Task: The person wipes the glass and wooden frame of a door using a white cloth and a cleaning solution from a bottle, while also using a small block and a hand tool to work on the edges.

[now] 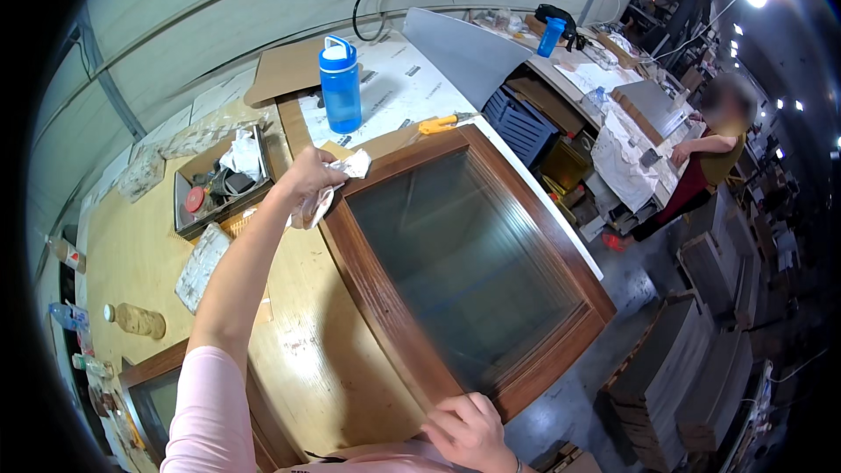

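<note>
A brown wooden cabinet door (pixel 378 305) with a ribbed glass pane (pixel 464 263) lies flat before me, slanting across the table. At its far left corner my left hand (pixel 308 182) is closed round a crumpled white cloth (pixel 354 165), which touches the wood. Part of the cloth hangs below the fingers. My right hand (pixel 469 431) rests at the near edge of the frame with its fingers curled over the wood. Just past the far rail lies a yellow utility knife (pixel 442 124).
A blue water bottle (pixel 341 92) stands beyond the door. To the left are an open box (pixel 221 182) of small items, a jar on its side (pixel 136 321) and another framed panel (pixel 158 377). A co-worker (pixel 714 153) stands at a bench at right, near stacked boards (pixel 653 368).
</note>
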